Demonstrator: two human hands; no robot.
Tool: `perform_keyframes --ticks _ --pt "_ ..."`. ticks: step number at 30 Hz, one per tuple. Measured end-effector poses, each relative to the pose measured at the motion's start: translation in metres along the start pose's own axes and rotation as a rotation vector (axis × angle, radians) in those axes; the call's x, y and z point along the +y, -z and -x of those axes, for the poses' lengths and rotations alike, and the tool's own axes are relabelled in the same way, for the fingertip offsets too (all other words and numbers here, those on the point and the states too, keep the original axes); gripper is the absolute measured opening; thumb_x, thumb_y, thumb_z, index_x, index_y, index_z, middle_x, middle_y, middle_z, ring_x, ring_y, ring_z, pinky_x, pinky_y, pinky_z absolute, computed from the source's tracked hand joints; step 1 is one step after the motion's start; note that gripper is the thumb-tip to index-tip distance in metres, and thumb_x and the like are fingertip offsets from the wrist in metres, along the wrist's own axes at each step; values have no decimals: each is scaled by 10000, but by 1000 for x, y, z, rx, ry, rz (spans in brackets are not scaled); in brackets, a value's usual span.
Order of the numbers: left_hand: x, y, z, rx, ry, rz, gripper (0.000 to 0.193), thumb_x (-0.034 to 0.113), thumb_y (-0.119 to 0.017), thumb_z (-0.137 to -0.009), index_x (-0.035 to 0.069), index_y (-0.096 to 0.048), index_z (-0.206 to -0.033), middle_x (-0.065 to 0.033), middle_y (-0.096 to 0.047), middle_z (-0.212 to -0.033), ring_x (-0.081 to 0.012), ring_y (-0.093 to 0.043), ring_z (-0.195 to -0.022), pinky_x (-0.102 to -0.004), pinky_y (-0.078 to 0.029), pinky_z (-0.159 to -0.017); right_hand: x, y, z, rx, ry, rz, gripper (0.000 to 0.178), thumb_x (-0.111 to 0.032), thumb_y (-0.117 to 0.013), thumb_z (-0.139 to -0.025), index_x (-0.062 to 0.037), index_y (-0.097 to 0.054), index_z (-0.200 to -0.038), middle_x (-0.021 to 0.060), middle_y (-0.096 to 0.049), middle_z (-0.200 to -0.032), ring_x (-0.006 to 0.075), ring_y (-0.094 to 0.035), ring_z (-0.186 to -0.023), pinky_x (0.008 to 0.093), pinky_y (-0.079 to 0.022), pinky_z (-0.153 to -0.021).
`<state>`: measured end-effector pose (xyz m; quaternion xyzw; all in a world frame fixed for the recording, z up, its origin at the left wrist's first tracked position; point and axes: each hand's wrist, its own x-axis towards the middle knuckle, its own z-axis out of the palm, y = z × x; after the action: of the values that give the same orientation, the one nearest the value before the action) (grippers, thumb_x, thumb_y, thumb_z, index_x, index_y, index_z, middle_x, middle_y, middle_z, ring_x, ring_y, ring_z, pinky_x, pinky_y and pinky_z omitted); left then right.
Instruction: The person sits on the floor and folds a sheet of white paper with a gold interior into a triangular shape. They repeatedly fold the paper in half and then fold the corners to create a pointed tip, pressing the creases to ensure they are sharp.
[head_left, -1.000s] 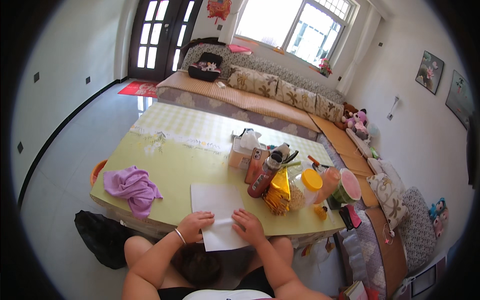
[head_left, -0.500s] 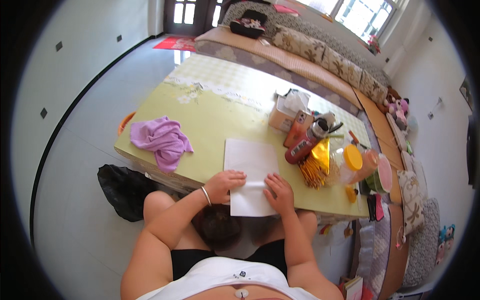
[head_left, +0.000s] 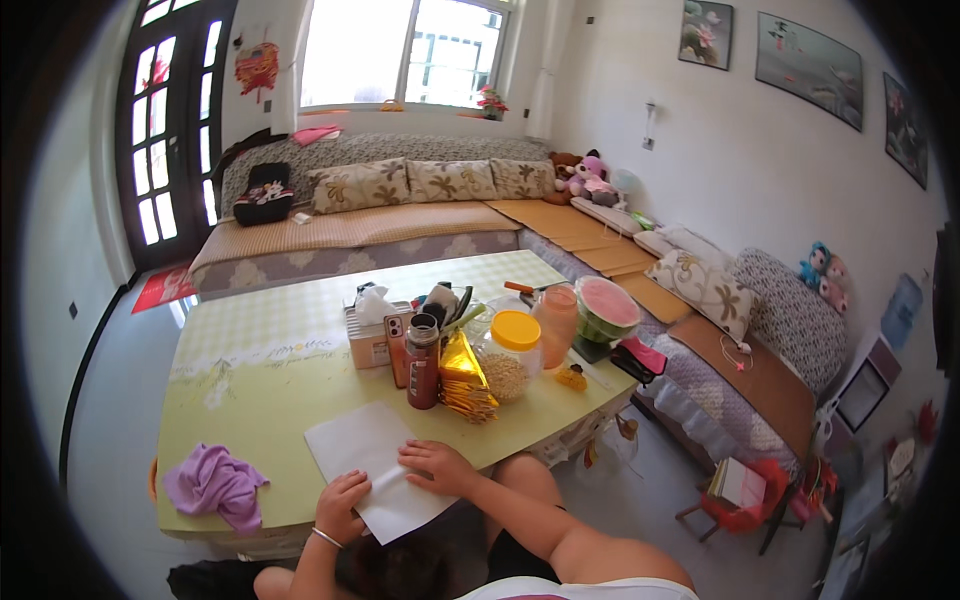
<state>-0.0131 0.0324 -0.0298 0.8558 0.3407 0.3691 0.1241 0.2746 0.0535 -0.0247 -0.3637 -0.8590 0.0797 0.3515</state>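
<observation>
A white sheet of paper (head_left: 375, 440) lies on the table near its front edge, its near end reaching past that edge. A faint crease crosses it between my hands. My left hand (head_left: 342, 507) rests on the sheet's left edge, fingers laid on the paper, a white bracelet at the wrist. On the right side of the sheet my right hand (head_left: 440, 467) lies flat with its fingers spread. Neither hand grips anything that I can see. Beyond the paper stand a dark red bottle (head_left: 422, 370) and a gold packet (head_left: 462, 375).
A purple cloth (head_left: 215, 485) lies at the table's left. A tissue box (head_left: 372, 345), a phone (head_left: 397, 350), a yellow-lidded jar (head_left: 508, 360) and a cut watermelon (head_left: 607, 305) crowd its right part. A sofa (head_left: 350, 230) runs behind; a red stool (head_left: 745, 495) stands at right.
My view has swung up and to the right, bringing in the sofa, window and wall pictures. Both hands stay on the paper, which still lies near the table's front edge.
</observation>
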Motion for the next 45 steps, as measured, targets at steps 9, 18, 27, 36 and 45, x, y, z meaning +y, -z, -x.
perform_keyframes --ticks 9,18,27,36,45 --pt "3 -1 0 -5 0 39 436 104 -732 -685 46 -707 -1116 -162 -683 -1239 -344 -615 -1215 -462 -462 -1063 -1 3 6 -47 -39 49 344 -223 -714 -893 -67 -695 -1199 116 -657 -1310 314 -556 -1295 426 -450 -1075" --pt "-3 -6 3 -50 -10 31 458 140 -735 -746 46 -671 -1190 -155 -639 -1323 -337 -580 -1262 -454 -442 -1084 -5 6 3 -51 -52 96 333 -213 -744 -855 -80 -720 -1160 112 -680 -1273 308 -587 -1258 424 -455 -1072" --pt "-5 -3 8 -39 -11 36 470 178 -759 -756 31 -672 -1194 -173 -640 -1315 -344 -596 -1240 -448 -451 -1076 -10 -2 0 -20 -17 57 321 -190 -755 -830 -61 -729 -1124 126 -697 -1228 340 -609 -1214 440 -481 -1030" --pt "1 0 -1 -30 -6 15 445 99 -716 -705 49 -679 -1145 -160 -657 -1277 -347 -590 -1246 -453 -453 -1071 -1 4 2 -47 -35 66 353 -211 -724 -874 -62 -690 -1192 128 -655 -1307 326 -562 -1282 432 -442 -1081" --pt "1 1 -2 -56 14 11 455 108 -712 -712 44 -675 -1161 -163 -649 -1291 -351 -582 -1256 -463 -441 -1079 3 1 1 -43 -25 66 329 -222 -717 -880 -61 -692 -1166 126 -663 -1286 323 -572 -1266 438 -449 -1071"
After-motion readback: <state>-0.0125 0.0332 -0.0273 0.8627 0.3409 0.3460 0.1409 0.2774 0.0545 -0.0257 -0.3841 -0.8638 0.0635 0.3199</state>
